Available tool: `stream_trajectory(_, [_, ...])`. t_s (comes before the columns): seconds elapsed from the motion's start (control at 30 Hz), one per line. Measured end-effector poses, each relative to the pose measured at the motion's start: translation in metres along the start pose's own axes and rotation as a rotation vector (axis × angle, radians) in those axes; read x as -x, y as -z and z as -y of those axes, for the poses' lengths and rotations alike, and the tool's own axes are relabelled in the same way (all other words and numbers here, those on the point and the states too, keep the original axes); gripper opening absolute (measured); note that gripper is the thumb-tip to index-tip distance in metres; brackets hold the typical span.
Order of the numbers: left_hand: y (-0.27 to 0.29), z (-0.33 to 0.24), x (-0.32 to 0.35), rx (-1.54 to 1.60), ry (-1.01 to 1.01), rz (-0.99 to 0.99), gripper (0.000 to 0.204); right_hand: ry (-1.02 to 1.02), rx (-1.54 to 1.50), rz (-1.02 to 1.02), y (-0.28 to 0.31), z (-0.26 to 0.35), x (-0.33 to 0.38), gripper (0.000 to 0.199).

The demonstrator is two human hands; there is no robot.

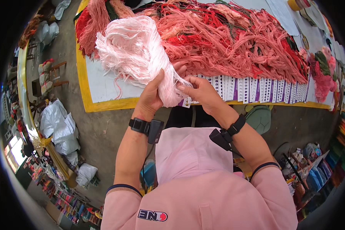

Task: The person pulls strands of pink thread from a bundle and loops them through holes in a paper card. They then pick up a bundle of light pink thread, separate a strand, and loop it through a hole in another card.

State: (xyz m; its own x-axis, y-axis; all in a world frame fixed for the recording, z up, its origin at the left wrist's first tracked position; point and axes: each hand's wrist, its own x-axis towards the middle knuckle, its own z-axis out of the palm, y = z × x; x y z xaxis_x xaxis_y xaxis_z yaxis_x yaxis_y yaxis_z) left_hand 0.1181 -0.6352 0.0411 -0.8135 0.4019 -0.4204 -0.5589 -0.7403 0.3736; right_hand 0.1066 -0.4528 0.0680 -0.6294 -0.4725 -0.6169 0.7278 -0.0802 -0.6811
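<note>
A thick bundle of pale pink thread [132, 48] lies over the near left part of the table, its folded end hanging at the yellow edge. My left hand [154, 92] is wrapped round that folded end, thumb on top. Between the thumb and fingers of my right hand [203, 90] a few strands are pinched, drawn slightly away from the bundle. Just beyond my hands spreads a big heap of coral, red and dark green thread [226, 42]. White cards with rows of punched holes [253, 90] stick out from under the heap, to the right of my right hand.
The white table [103, 90] has a yellow border. A green stool [258, 119] stands under its near right side. White plastic sacks [59, 124] lie on the floor at left. Pink and green yarn bunches [324, 74] sit at the table's right end.
</note>
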Motion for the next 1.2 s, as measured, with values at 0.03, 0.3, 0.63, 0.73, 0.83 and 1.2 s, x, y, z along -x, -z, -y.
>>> stream_trajectory(0.03, [0.001,-0.001,0.001,-0.002,0.001,0.006,0.066,0.000,0.018,-0.015,0.003,-0.001,-0.001,0.021])
stream_trajectory(0.3, [-0.003,-0.003,-0.001,0.029,0.016,0.014,0.066,0.054,-0.017,-0.083,-0.002,-0.009,-0.011,0.017])
stream_trajectory(0.63, [-0.003,-0.004,-0.002,-0.005,0.013,-0.011,0.065,0.029,-0.038,-0.045,0.002,-0.005,-0.005,0.021])
stream_trajectory(0.73, [-0.002,-0.004,0.000,-0.064,0.027,-0.031,0.064,-0.002,-0.067,-0.039,0.005,-0.004,-0.003,0.022])
stream_trajectory(0.83, [-0.004,-0.002,-0.002,-0.065,0.005,-0.043,0.062,-0.044,-0.073,-0.026,0.012,-0.008,-0.004,0.022])
stream_trajectory(1.2, [-0.008,-0.002,-0.003,-0.066,0.004,0.008,0.066,-0.006,-0.170,-0.081,0.010,-0.015,-0.008,0.015])
